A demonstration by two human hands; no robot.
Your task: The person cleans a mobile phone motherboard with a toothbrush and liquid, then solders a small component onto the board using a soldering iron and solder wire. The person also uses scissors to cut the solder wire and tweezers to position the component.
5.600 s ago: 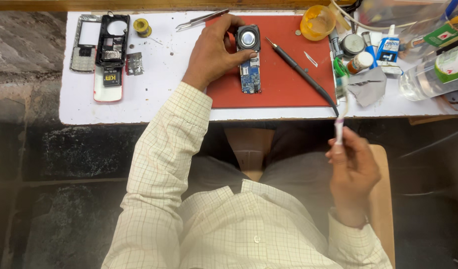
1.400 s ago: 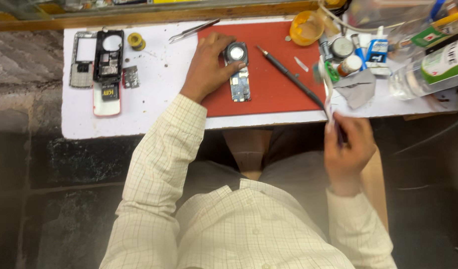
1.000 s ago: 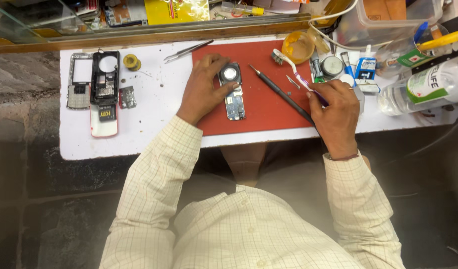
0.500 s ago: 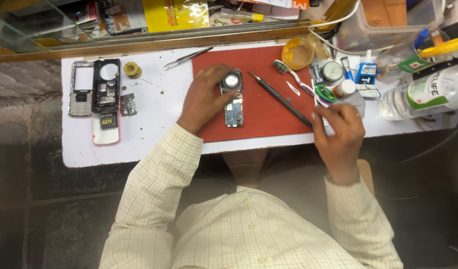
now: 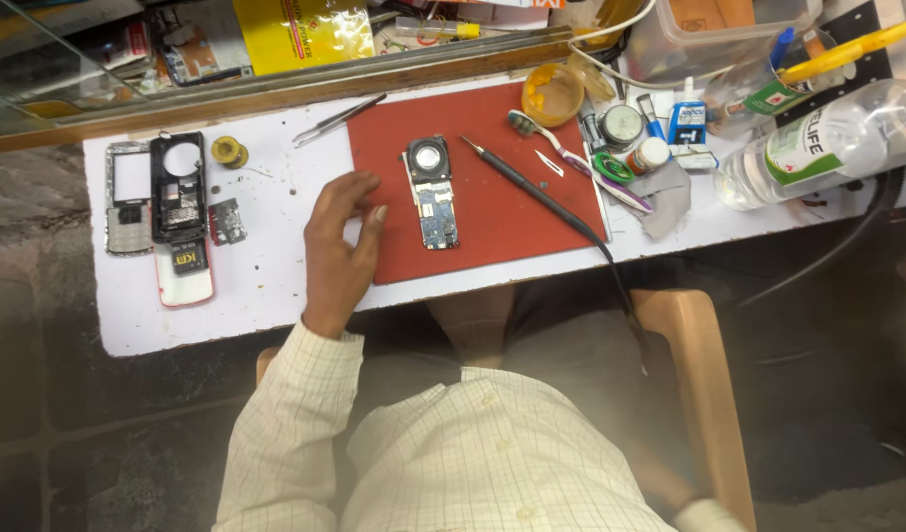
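Head view: The left hand (image 5: 337, 246) lies flat on the white worktop (image 5: 266, 286), fingers loosely spread and holding nothing, its fingertips reaching over the left edge of the red rectangular mat (image 5: 492, 197). The bare blue phone circuit board with round grey speaker (image 5: 433, 192) lies on the mat's middle, just beside the fingertips and apart from them. A slim black-handled tool (image 5: 537, 197) lies diagonally on the mat, right of the board. Dismantled phone housings (image 5: 162, 212) sit near the worktop's left edge. The right hand appears to be out of frame; its grip cannot be determined.
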